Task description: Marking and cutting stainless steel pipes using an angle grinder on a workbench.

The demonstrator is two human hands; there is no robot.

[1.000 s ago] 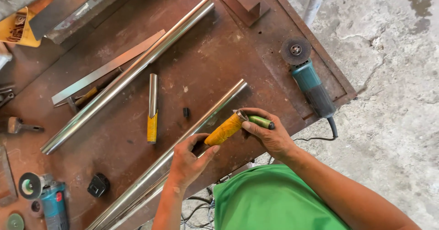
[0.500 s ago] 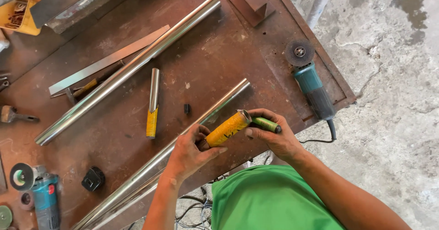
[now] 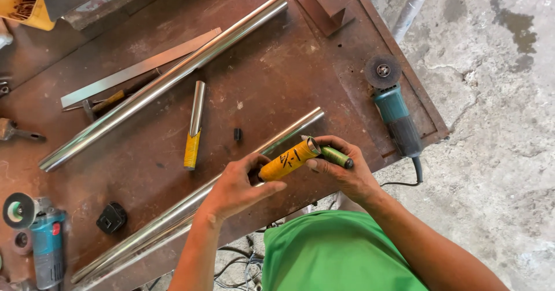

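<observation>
My left hand (image 3: 237, 185) grips a short metal tube wrapped in yellow tape (image 3: 289, 159) with dark marks on it. It holds the tube over the near edge of a rusty brown steel table (image 3: 277, 77). My right hand (image 3: 344, 172) touches the tube's open right end and holds a green marker (image 3: 336, 157) between the fingers. Just beyond both hands a long shiny steel pipe (image 3: 173, 216) lies diagonally along the table's near edge.
A second long pipe (image 3: 167, 80), a flat steel strip (image 3: 139, 68) and a short tube with a yellow end (image 3: 193, 126) lie further in. One teal angle grinder (image 3: 396, 109) rests at the right edge, another (image 3: 40, 236) at the lower left. Concrete floor (image 3: 491, 123) lies right.
The view has shifted slightly. Both hands stay on the yellow tube, which has moved a little right and turned so its dark marks face up.
</observation>
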